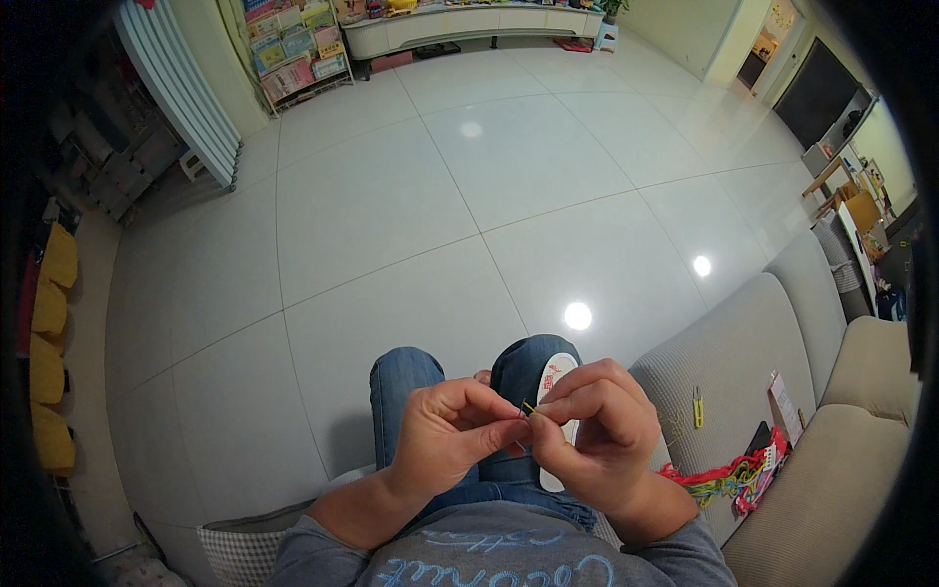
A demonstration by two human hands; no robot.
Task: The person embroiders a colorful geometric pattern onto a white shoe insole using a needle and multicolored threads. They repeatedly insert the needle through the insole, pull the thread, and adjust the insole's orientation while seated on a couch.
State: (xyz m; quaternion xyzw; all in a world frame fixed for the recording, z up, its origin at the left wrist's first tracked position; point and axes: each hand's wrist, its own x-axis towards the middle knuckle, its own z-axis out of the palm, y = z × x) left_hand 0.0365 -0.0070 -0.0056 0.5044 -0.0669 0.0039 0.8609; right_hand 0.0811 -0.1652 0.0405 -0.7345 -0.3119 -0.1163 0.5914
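My left hand [466, 433] pinches a thin needle [522, 408] between thumb and forefinger, its tip pointing up. Close against it, my right hand [598, 425] holds the end of a yellow thread [530, 409] between thumb and forefinger. The fingertips of both hands meet above my lap; whether the thread passes through the needle's eye is too small to tell. A white insole [552, 480] with a red print lies along my right thigh, partly hidden behind my right hand. Blue jeans [403, 374] cover my knees.
On the grey sofa [726, 330] to my right lie yellow thread snips [698, 411], bundles of coloured embroidery thread [722, 477] and a pale card packet [785, 407]. A checked cushion [242, 550] is at my left. Ahead stand a book rack [301, 55] and a low cabinet [477, 29] on the tiled floor.
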